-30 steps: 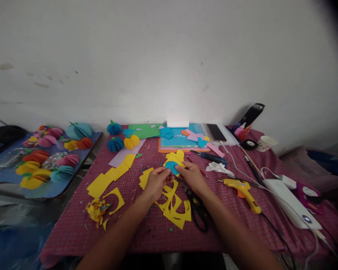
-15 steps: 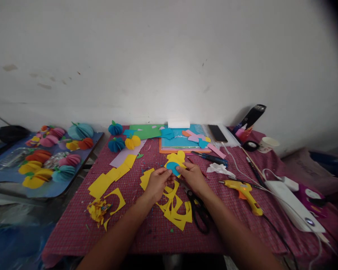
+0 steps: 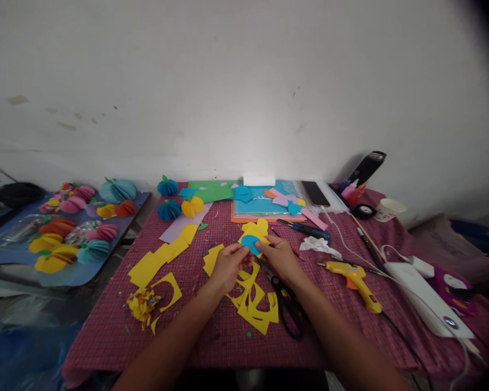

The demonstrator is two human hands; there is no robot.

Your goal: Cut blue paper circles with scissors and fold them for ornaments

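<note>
My left hand point(image 3: 227, 266) and my right hand point(image 3: 280, 257) pinch a small blue paper circle point(image 3: 249, 243) between their fingertips, just above the red checked tablecloth point(image 3: 212, 336). A yellow paper piece sits behind the circle in the same grip. Cut yellow paper circles point(image 3: 256, 228) lie right behind it. Under my hands lie yellow paper offcuts point(image 3: 256, 307) and black scissors point(image 3: 287, 309).
A yellow glue gun point(image 3: 356, 279) and a white power strip point(image 3: 426, 296) lie to the right. Colored paper sheets point(image 3: 261, 203), a phone point(image 3: 314, 193), a paper cup point(image 3: 387, 209) and a black bottle point(image 3: 367, 165) stand at the back. Finished paper balls point(image 3: 65, 233) fill a blue board at left.
My hands have stayed in place, only slightly shifting the blue circle between the fingertips. The view has drifted a little.
</note>
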